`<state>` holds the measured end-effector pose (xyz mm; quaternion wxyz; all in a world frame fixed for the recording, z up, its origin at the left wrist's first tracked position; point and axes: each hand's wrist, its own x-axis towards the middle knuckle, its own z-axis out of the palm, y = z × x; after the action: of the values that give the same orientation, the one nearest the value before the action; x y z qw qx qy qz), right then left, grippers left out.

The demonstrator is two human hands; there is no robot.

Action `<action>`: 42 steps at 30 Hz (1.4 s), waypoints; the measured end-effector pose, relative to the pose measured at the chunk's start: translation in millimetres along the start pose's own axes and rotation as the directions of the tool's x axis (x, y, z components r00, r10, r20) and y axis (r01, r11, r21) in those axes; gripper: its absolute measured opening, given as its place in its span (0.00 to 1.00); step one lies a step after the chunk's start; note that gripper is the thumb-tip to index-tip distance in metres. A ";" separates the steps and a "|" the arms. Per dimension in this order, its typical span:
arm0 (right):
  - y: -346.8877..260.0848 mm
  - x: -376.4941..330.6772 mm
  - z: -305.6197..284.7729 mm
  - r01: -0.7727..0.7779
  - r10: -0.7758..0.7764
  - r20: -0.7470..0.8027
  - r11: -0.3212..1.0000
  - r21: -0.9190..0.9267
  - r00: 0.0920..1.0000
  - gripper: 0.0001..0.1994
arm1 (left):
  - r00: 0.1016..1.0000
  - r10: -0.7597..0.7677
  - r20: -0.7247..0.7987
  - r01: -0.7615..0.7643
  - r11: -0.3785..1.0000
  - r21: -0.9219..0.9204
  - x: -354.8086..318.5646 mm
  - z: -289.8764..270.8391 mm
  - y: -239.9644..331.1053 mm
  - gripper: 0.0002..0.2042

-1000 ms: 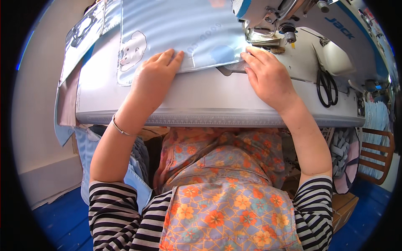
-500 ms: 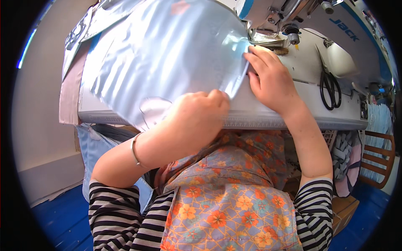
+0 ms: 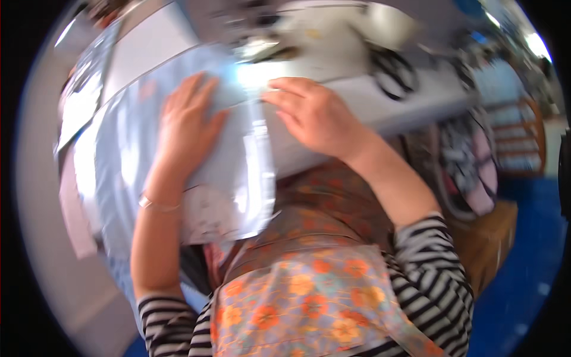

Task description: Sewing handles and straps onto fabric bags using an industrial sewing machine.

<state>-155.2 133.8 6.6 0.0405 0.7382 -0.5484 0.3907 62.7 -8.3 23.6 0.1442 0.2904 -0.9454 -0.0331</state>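
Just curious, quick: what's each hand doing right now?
Left hand: open, flat on the pale blue fabric.
Right hand: open, fingers resting at the fabric's edge on the table; grips nothing.

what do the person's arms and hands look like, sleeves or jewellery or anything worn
Both forearms are bare, with black and white striped sleeves pushed up near the elbows: left sleeve, right sleeve. The left hand has a thin silver bracelet at the wrist. The right hand shows no glove or wristband; the picture is too blurred to tell about rings.
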 end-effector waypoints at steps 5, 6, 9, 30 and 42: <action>24.1 -111.2 -111.9 -0.582 0.428 -0.481 0.780 -0.231 0.765 0.07 | 0.999 0.049 0.022 -0.044 0.985 -0.166 -27.9 -18.0 0.0 0.21; 39.5 -152.6 -141.7 -0.698 0.481 -0.592 0.686 -0.205 0.647 0.05 | 0.997 0.074 0.008 -0.071 0.981 -0.179 -32.8 -21.3 5.7 0.20; 54.7 -234.1 -230.1 -0.893 0.692 -0.567 0.301 -0.335 0.446 0.07 | 0.993 0.113 0.045 -0.103 0.978 -0.180 -56.2 -38.5 26.8 0.20; 75.8 -203.2 -330.7 -0.356 0.666 -0.667 0.744 0.565 0.333 0.08 | 0.994 0.111 0.020 -0.101 0.956 -0.275 -88.9 -61.4 73.6 0.19; -82.3 -61.3 -127.9 -0.146 0.249 -0.112 0.817 0.557 0.962 0.11 | 0.916 0.017 0.401 0.402 -0.028 -0.915 -39.7 -49.6 185.7 0.17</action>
<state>-159.8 276.5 87.3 -0.1622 0.6198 -0.4827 0.5971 8.4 168.9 88.1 0.1569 0.2250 -0.6010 -0.7507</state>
